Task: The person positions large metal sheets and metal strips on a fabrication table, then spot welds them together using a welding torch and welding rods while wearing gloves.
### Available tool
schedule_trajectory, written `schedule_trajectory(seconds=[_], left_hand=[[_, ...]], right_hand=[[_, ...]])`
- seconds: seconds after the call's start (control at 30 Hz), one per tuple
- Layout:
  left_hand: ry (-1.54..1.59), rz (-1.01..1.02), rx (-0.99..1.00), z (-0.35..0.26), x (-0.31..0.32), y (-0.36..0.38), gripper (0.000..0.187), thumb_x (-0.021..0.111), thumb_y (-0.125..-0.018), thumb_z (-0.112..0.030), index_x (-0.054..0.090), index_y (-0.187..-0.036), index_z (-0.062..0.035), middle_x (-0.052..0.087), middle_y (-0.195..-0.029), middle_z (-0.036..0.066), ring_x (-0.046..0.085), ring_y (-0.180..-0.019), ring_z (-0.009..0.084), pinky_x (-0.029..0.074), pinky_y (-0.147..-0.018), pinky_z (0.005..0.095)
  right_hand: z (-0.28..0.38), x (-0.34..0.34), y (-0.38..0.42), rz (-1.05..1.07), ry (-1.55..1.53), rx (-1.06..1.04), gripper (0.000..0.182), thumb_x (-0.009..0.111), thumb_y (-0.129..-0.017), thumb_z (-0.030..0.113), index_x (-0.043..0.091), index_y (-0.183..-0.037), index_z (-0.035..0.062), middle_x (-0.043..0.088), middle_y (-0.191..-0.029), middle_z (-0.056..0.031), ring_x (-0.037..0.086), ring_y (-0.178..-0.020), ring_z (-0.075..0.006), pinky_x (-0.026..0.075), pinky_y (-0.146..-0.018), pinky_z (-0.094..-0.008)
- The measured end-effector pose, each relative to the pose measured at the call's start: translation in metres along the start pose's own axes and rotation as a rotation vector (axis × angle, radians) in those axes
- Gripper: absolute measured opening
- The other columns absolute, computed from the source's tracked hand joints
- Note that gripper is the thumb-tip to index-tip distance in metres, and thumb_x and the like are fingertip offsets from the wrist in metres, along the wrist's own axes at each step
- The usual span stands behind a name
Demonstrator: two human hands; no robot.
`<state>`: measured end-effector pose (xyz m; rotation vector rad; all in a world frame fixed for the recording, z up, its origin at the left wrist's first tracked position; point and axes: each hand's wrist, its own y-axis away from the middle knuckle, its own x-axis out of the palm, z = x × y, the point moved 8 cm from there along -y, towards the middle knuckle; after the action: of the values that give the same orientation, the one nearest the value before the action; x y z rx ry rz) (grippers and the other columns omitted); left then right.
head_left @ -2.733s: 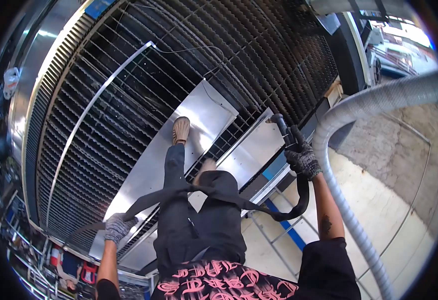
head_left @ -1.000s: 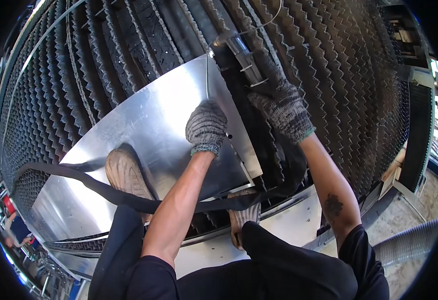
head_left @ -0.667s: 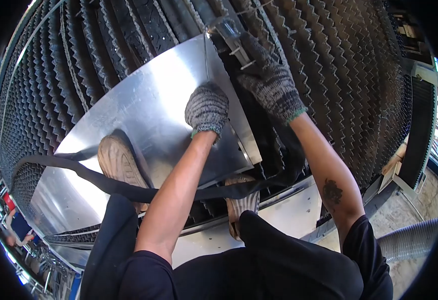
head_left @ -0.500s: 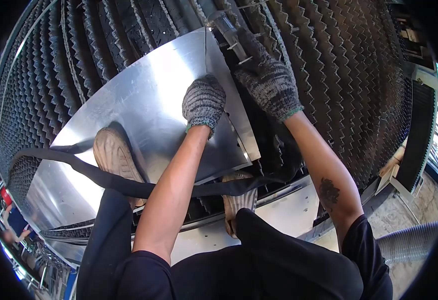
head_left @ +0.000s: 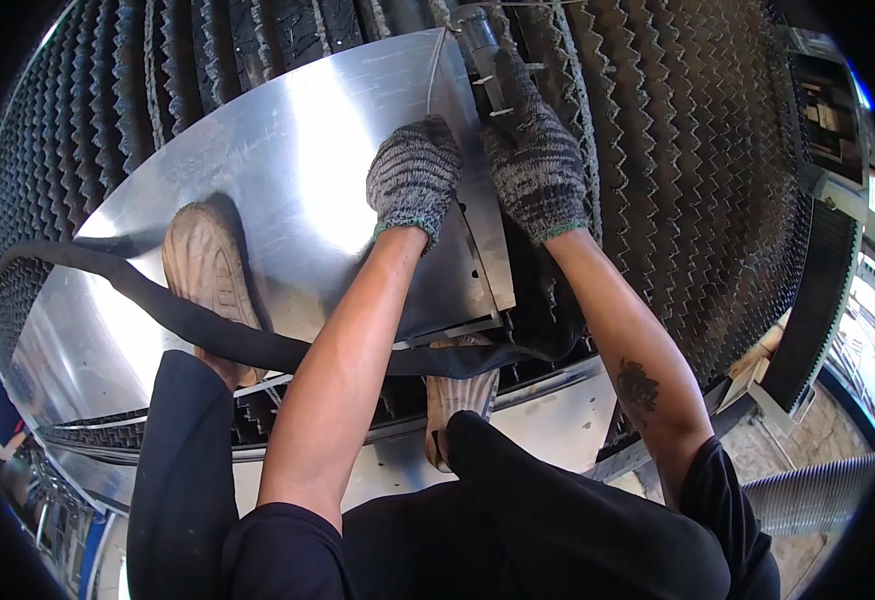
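Note:
My left hand [head_left: 416, 175], in a grey knitted glove, is closed just above a shiny metal sheet [head_left: 258, 150]. A thin wire [head_left: 437, 75] runs from the sheet's upper corner into the fist. Right of the sheet's edge, my right hand [head_left: 540, 175], gloved alike, is wrapped round a dark tube-shaped tool [head_left: 490, 62]. Its shiny round end points away from me; its lower part is hidden by the glove. A thick black hose [head_left: 198, 325] crosses the sheet and passes below both hands.
Rows of dark zigzag-edged fins [head_left: 678, 190] surround the sheet. My left shoe [head_left: 208, 260] rests on the sheet, and my right shoe [head_left: 458, 400] is by its lower edge. A ribbed grey duct [head_left: 813, 495] lies at lower right. Another person [head_left: 0, 410] is at far left.
The view has shifted, so the sheet and hose sit further left and higher. My left hand is nearer the right hand and the sheet's right edge. Both hands stay closed.

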<state>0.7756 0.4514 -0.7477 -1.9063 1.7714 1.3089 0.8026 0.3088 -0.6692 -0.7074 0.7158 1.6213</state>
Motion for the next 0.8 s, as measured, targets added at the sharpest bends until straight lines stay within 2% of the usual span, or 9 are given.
schedule_trajectory(seconds=[0.13, 0.2, 0.3, 0.5, 0.6, 0.63, 0.67, 0.73, 0.8], left_hand=[[0.022, -0.073, 0.019, 0.001, -0.006, 0.004, 0.05, 0.037, -0.102, -0.04, 0.073, -0.096, -0.0047, 0.069, -0.097, 0.025, 0.066, -0.095, 0.0423, 0.052, -0.088, 0.0499], [-0.016, -0.088, 0.039, -0.002, -0.008, 0.008, 0.041, 0.043, -0.099, -0.033, 0.073, -0.093, -0.0066, 0.071, -0.093, 0.021, 0.068, -0.088, 0.0404, 0.054, -0.079, 0.0504], [-0.053, -0.082, 0.026, 0.001, -0.003, 0.004, 0.041, 0.043, -0.099, -0.032, 0.073, -0.09, -0.0061, 0.071, -0.092, 0.021, 0.068, -0.087, 0.0402, 0.054, -0.078, 0.0499], [-0.047, -0.211, -0.027, 0.0, -0.03, 0.009, 0.044, 0.042, -0.098, -0.032, 0.072, -0.082, -0.0041, 0.071, -0.084, 0.021, 0.068, -0.083, 0.0407, 0.055, -0.077, 0.0504], [-0.009, -0.06, 0.027, 0.008, -0.011, 0.001, 0.047, 0.04, -0.1, -0.036, 0.072, -0.09, -0.0036, 0.07, -0.094, 0.024, 0.067, -0.09, 0.0416, 0.053, -0.085, 0.05], [-0.039, -0.051, -0.117, 0.009, -0.018, 0.003, 0.045, 0.042, -0.099, -0.035, 0.072, -0.089, -0.003, 0.07, -0.09, 0.024, 0.068, -0.086, 0.0421, 0.054, -0.081, 0.0486], [-0.022, -0.325, -0.003, 0.01, -0.023, 0.007, 0.036, 0.048, -0.099, -0.034, 0.068, -0.095, -0.0042, 0.07, -0.082, 0.02, 0.069, -0.077, 0.0403, 0.056, -0.072, 0.0467], [0.056, -0.489, -0.049, -0.004, -0.051, 0.041, 0.026, 0.058, -0.097, -0.033, 0.061, -0.102, -0.0073, 0.068, -0.075, 0.014, 0.069, -0.067, 0.0351, 0.056, -0.063, 0.0436], [0.289, -0.562, 0.033, -0.027, -0.062, 0.075, 0.027, 0.066, -0.094, -0.031, 0.054, -0.106, -0.0092, 0.067, -0.073, 0.01, 0.069, -0.064, 0.0308, 0.055, -0.06, 0.0406]], right_hand=[[0.004, 0.001, -0.001, 0.007, 0.044, -0.026, 0.067, 0.068, -0.086, 0.007, 0.046, -0.148, 0.0197, 0.064, -0.127, -0.0193, 0.065, -0.112, -0.0357, 0.052, -0.094, -0.0422], [0.006, 0.001, 0.0, 0.022, 0.086, -0.019, 0.071, 0.067, -0.086, 0.01, 0.04, -0.151, 0.0244, 0.063, -0.127, -0.0173, 0.066, -0.104, -0.0352, 0.054, -0.089, -0.0447], [0.008, 0.002, -0.001, -0.029, 0.107, -0.097, 0.072, 0.067, -0.086, 0.009, 0.04, -0.151, 0.0244, 0.059, -0.133, -0.0172, 0.065, -0.106, -0.0357, 0.053, -0.09, -0.0446], [0.007, 0.003, 0.0, 0.015, 0.102, -0.038, 0.071, 0.066, -0.086, 0.008, 0.04, -0.15, 0.0243, 0.06, -0.132, -0.0176, 0.065, -0.106, -0.0361, 0.053, -0.091, -0.0446], [-0.001, 0.008, -0.001, 0.013, 0.054, -0.041, 0.072, 0.067, -0.085, 0.009, 0.041, -0.15, 0.0235, 0.061, -0.129, -0.0186, 0.065, -0.107, -0.0363, 0.054, -0.09, -0.0442], [0.001, 0.008, -0.002, -0.001, 0.013, -0.073, 0.073, 0.069, -0.083, 0.01, 0.041, -0.15, 0.0228, 0.062, -0.126, -0.0199, 0.065, -0.106, -0.0372, 0.054, -0.089, -0.0445], [0.006, 0.004, -0.001, -0.07, 0.143, -0.135, 0.069, 0.068, -0.084, 0.012, 0.044, -0.147, 0.021, 0.062, -0.125, -0.0205, 0.066, -0.102, -0.0386, 0.055, -0.086, -0.0452], [-0.001, 0.008, -0.002, -0.014, 0.191, -0.048, 0.061, 0.067, -0.085, 0.016, 0.049, -0.143, 0.0166, 0.063, -0.122, -0.0215, 0.065, -0.101, -0.039, 0.054, -0.085, -0.0459], [-0.008, 0.01, -0.003, 0.077, 0.234, 0.051, 0.054, 0.066, -0.085, 0.02, 0.054, -0.137, 0.0118, 0.064, -0.117, -0.0222, 0.064, -0.101, -0.0393, 0.054, -0.085, -0.0467]])
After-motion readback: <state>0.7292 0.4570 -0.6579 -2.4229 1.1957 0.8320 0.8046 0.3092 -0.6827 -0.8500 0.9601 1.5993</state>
